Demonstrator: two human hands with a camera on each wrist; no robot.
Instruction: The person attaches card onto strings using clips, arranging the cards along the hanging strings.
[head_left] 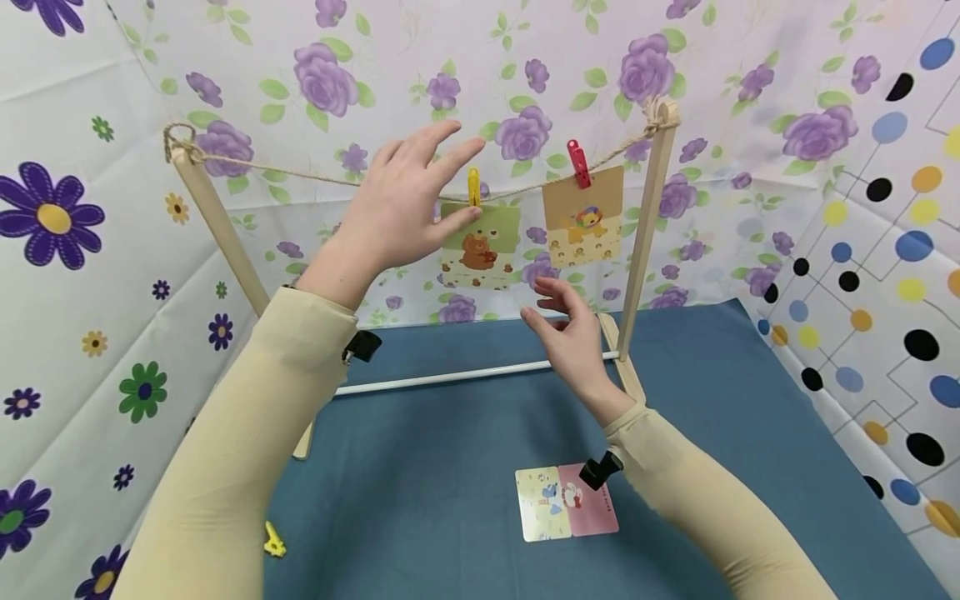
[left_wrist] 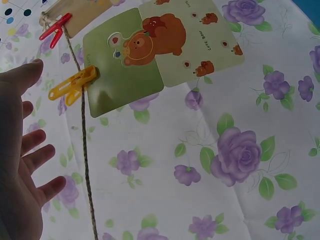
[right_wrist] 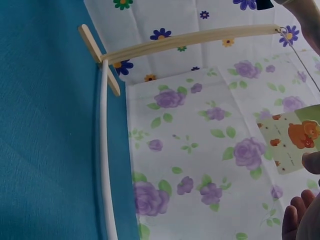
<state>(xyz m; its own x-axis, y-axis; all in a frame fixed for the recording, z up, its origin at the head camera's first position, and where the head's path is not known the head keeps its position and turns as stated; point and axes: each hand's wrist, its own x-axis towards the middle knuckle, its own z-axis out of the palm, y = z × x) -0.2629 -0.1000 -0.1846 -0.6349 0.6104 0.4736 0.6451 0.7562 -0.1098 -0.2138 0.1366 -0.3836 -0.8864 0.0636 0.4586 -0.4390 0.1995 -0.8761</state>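
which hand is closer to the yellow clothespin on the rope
Left. The left hand is just beside the yellow clothespin, not holding it; the right hand is lower and off to the right, farther away.

The bear card (head_left: 482, 248) is green and cream, its clip (head_left: 474, 187) yellow, the backdrop (head_left: 480, 75) white with purple roses.

A blue cloth (head_left: 420, 483) spread below, a pale backdrop (head_left: 480, 50) of purple roses and green leaves behind, a creased white flowered sheet (head_left: 112, 292) in purple, green and orange at left, a white dotted sheet (head_left: 881, 312) with thin dark lines at right
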